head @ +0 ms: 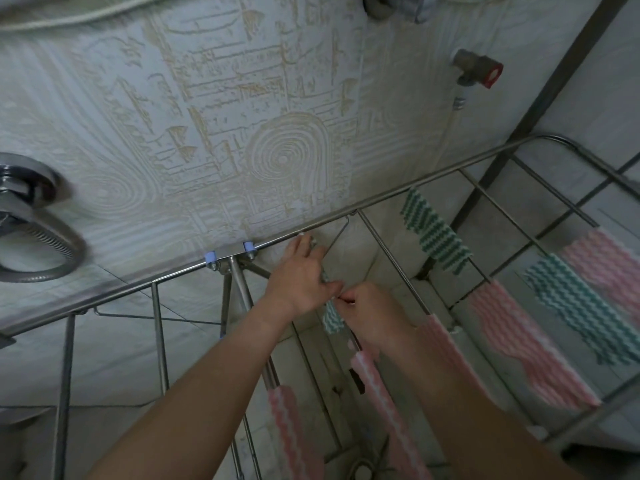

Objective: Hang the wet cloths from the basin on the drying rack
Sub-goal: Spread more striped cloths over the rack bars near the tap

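The drying rack [381, 200] has its top bar running from 8 to 2 o'clock, and the rail under the hands runs from 11 to 5. The left hand [298, 271] lies along that rail, pinching the green cloth [332, 315] draped there. At its 4 o'clock, the right hand [370, 310] pinches the cloth's edge. Spreading likely follows the rail towards 5 o'clock.

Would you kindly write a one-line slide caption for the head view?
Left hand and right hand hold a green zigzag cloth on the metal drying rack.
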A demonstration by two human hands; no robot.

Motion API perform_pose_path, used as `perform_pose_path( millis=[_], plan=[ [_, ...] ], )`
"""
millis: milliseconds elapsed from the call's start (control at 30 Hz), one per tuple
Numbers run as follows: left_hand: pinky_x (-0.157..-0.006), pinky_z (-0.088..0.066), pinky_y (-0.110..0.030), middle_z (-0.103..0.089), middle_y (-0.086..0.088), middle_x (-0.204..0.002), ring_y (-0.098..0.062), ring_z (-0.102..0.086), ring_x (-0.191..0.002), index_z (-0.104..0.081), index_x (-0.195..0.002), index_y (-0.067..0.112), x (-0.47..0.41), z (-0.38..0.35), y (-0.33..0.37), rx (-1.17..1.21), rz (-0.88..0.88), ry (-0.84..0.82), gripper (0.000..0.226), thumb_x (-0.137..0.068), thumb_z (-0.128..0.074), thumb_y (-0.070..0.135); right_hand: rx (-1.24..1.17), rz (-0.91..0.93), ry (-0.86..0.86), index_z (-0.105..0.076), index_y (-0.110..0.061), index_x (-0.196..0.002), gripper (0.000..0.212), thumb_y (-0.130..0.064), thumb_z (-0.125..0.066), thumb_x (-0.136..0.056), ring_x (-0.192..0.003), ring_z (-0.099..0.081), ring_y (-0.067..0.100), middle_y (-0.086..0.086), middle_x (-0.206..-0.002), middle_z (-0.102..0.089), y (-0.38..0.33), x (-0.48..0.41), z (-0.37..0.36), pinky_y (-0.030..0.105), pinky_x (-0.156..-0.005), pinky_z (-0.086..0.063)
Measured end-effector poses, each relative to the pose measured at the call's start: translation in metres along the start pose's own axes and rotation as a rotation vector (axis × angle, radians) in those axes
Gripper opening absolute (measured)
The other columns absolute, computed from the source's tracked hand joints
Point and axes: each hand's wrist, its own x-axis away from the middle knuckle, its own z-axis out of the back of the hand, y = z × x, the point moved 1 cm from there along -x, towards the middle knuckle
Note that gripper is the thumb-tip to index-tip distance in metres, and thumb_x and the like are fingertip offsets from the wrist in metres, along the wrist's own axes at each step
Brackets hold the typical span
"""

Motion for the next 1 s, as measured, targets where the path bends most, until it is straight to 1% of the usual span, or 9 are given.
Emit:
perform_pose_path(
  millis=[100,200,333,400,533,667,767,867,1000],
  plan=[
    [-0.108,-0.020,-0.049,-0.007,0.003,-0.159,-0.023,-0.005,-0.142,-0.034,-0.141,0.027,-0.008,0.006,-0.002,-0.112,0.003,-0.030,0.073,-0.080,-0.055,0.060,0.083,0.015,-0.023,-0.039,-0.026,-0.048,0.048,-0.027,-0.052,-0.094,-0.044,-0.038,0.005,-0.009,-0.048,-0.042,-0.002,0.001,0.005,0.024,-0.042,-0.026],
    [-0.102,-0.022,-0.045,-0.024,0.008,-0.153,-0.024,-0.016,-0.136,-0.041,-0.136,0.031,-0.014,0.012,-0.005,-0.061,-0.010,0.011,0.063,-0.081,-0.058,0.055,0.149,0.014,-0.077,-0.040,-0.020,-0.048,0.047,-0.026,-0.053,-0.093,-0.043,-0.037,0.009,-0.004,-0.048,-0.041,0.001,0.000,0.009,0.024,-0.042,-0.025],
    [-0.096,-0.039,-0.035,-0.055,-0.007,-0.126,-0.029,-0.045,-0.117,-0.058,-0.121,0.015,-0.010,0.008,-0.019,0.142,-0.045,0.264,0.046,-0.079,-0.070,0.030,0.213,0.000,-0.159,-0.041,-0.017,-0.049,0.045,-0.029,-0.055,-0.091,-0.044,-0.038,0.013,-0.002,-0.049,-0.040,0.000,0.001,0.016,0.024,-0.046,-0.028],
    [-0.090,-0.041,-0.032,-0.062,-0.011,-0.114,-0.030,-0.053,-0.107,-0.063,-0.111,0.008,-0.006,0.003,-0.022,0.168,-0.040,0.322,0.035,-0.080,-0.070,0.023,0.241,0.018,-0.158,-0.040,-0.020,-0.049,0.047,-0.035,-0.057,-0.090,-0.043,-0.037,0.012,-0.003,-0.047,-0.039,-0.004,0.004,0.017,0.024,-0.046,-0.027],
    [-0.089,-0.040,-0.038,-0.060,-0.018,-0.112,-0.039,-0.051,-0.100,-0.068,-0.109,0.006,-0.010,-0.002,-0.027,0.052,-0.091,0.385,0.023,-0.088,-0.061,0.012,0.251,0.035,-0.136,-0.042,-0.022,-0.050,0.045,-0.034,-0.059,-0.090,-0.046,-0.042,0.012,-0.004,-0.049,-0.043,-0.004,0.008,0.015,0.025,-0.047,-0.032],
    [-0.080,-0.046,-0.042,-0.058,-0.021,-0.104,-0.040,-0.050,-0.094,-0.065,-0.116,0.006,-0.023,0.011,-0.036,-0.038,-0.072,0.394,0.029,-0.089,-0.055,0.004,0.223,0.020,-0.167,-0.041,-0.020,-0.050,0.046,-0.031,-0.061,-0.090,-0.043,-0.037,0.010,-0.005,-0.048,-0.040,-0.001,0.010,0.018,0.023,-0.044,-0.027],
    [-0.073,-0.044,-0.035,-0.062,-0.019,-0.096,-0.036,-0.058,-0.089,-0.066,-0.109,0.007,-0.029,0.021,-0.034,0.050,-0.007,0.363,0.024,-0.088,-0.054,0.008,0.213,0.011,-0.171,-0.039,-0.022,-0.049,0.047,-0.031,-0.061,-0.090,-0.042,-0.035,0.008,-0.006,-0.047,-0.038,0.000,0.013,0.018,0.023,-0.044,-0.026],
    [-0.069,-0.048,-0.029,-0.068,-0.008,-0.084,-0.025,-0.064,-0.079,-0.069,-0.099,0.013,-0.021,0.020,-0.026,0.237,0.049,0.314,0.014,-0.087,-0.062,0.016,0.217,0.032,-0.142,-0.040,-0.024,-0.049,0.046,-0.032,-0.061,-0.089,-0.040,-0.036,0.007,-0.007,-0.046,-0.040,-0.001,0.015,0.017,0.022,-0.042,-0.027],
    [-0.065,-0.042,-0.026,-0.063,-0.005,-0.085,-0.023,-0.061,-0.076,-0.065,-0.110,0.010,-0.001,0.011,-0.013,0.342,0.103,0.277,0.034,-0.082,-0.070,0.030,0.201,0.045,-0.063,-0.038,-0.026,-0.051,0.045,-0.032,-0.060,-0.089,-0.043,-0.038,0.007,-0.008,-0.048,-0.042,-0.003,0.015,0.013,0.024,-0.044,-0.028]
  ],
)
